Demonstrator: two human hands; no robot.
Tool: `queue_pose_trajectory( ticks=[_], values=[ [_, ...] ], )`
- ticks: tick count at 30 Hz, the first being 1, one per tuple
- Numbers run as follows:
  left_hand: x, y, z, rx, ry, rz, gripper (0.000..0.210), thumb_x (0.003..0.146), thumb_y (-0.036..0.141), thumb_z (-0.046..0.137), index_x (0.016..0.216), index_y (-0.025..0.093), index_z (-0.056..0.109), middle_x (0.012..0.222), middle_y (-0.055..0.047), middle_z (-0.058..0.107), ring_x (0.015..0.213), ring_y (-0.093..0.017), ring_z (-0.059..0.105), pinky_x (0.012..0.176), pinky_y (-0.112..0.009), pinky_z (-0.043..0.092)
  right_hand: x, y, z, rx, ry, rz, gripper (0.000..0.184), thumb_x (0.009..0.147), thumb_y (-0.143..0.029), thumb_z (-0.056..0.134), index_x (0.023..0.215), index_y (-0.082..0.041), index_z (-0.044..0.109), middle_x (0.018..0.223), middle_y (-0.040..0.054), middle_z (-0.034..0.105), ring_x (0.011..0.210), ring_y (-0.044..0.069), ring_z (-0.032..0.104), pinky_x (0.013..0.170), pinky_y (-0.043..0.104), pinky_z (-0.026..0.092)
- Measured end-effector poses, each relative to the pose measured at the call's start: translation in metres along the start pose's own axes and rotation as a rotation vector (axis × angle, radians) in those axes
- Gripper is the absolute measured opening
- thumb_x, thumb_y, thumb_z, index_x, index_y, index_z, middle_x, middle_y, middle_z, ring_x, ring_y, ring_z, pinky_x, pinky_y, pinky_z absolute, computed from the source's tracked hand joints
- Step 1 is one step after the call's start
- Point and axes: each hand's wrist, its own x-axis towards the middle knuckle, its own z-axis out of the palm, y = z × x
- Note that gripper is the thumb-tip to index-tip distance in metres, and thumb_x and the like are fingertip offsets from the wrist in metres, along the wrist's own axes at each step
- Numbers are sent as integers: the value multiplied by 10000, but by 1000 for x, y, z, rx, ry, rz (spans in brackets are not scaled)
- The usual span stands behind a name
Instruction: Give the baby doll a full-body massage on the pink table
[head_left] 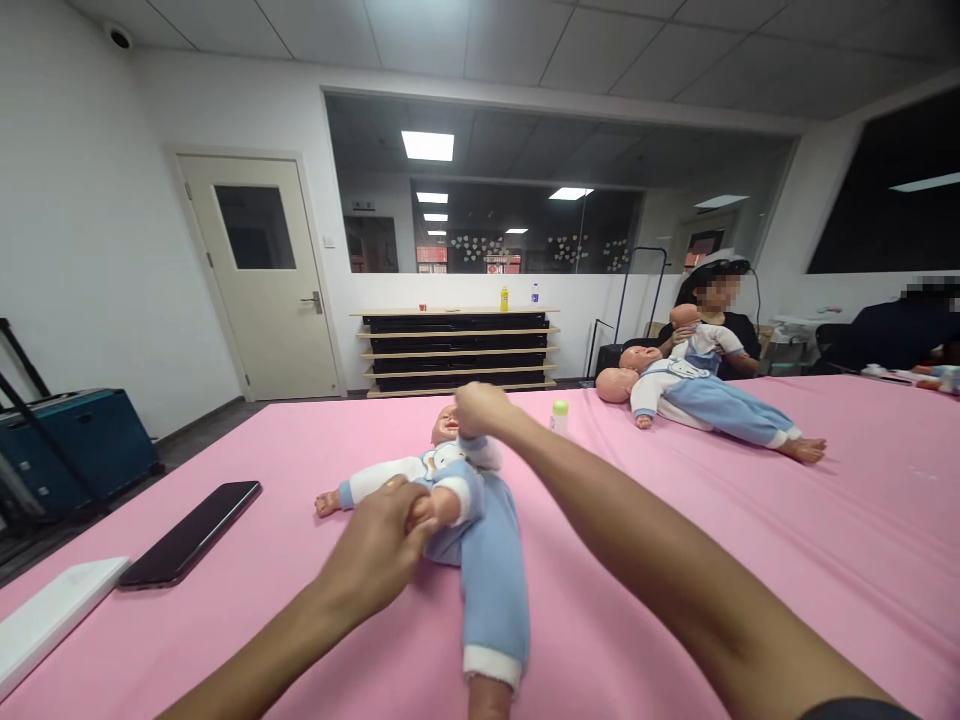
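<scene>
A baby doll (491,560) in a white and light-blue outfit lies on its back on the pink-covered table (600,620), head at the far side. My left hand (379,545) is wrapped round the foot of one of its legs, which is bent up over the belly. The other leg lies straight towards me. My right hand (484,408) is closed at the end of the doll's raised arm, beside its face; the doll's own hand is hidden inside my fingers. Its other arm stretches out to the left on the cloth.
A black phone (191,535) and a white box (56,620) lie at the left. A small green-capped bottle (559,417) stands beyond the doll. More dolls (705,390) lie at the right, where a person (739,335) holds another doll. A blue suitcase (82,450) stands left.
</scene>
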Motion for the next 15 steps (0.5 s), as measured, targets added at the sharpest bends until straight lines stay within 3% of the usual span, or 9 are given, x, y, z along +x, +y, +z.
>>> queue_pose_trajectory(
  ticks=[3, 5, 8, 10, 12, 15],
  values=[
    [32, 11, 38, -58, 23, 10, 137, 788, 159, 509, 658, 190, 482, 738, -42, 567, 710, -177, 530, 657, -296, 381, 10, -53, 12, -115, -114, -210, 363, 652, -277, 761, 980, -131, 705, 975, 150, 692, 926, 287, 661, 764, 337, 517],
    [34, 11, 44, -82, 31, 15, 145, 781, 156, 510, 648, 191, 465, 725, -36, 559, 711, -176, 526, 653, -294, 376, 9, -56, 19, -130, -143, -250, 385, 638, -281, 772, 989, -138, 707, 981, 137, 695, 928, 275, 661, 773, 328, 514],
    [10, 4, 18, -77, 18, 9, 196, 841, 253, 497, 655, 192, 485, 711, -21, 553, 698, -170, 523, 649, -291, 379, 3, -15, 14, 58, -97, -63, 363, 667, -324, 759, 985, -153, 713, 962, 110, 702, 894, 226, 661, 735, 245, 483],
    [-20, -6, -9, -55, -2, -24, 223, 877, 345, 483, 721, 200, 549, 724, -14, 567, 682, -166, 527, 631, -282, 389, -4, 30, 5, 195, -23, 139, 315, 760, -378, 684, 957, -134, 716, 947, 124, 700, 866, 208, 657, 694, 219, 453],
    [-55, -21, -29, -32, -17, -78, 240, 877, 424, 495, 810, 220, 601, 739, -6, 583, 656, -160, 531, 599, -263, 404, -15, 76, 2, 230, 11, 246, 328, 862, -387, 564, 923, -103, 715, 929, 148, 695, 842, 198, 652, 667, 216, 429],
    [-108, -53, -29, -30, -6, -157, 253, 848, 485, 537, 893, 255, 634, 761, 5, 608, 641, -151, 557, 587, -239, 444, -38, 126, 21, 260, 28, 389, 375, 931, -353, 453, 908, -76, 705, 900, 162, 689, 810, 192, 646, 637, 223, 401]
  ],
)
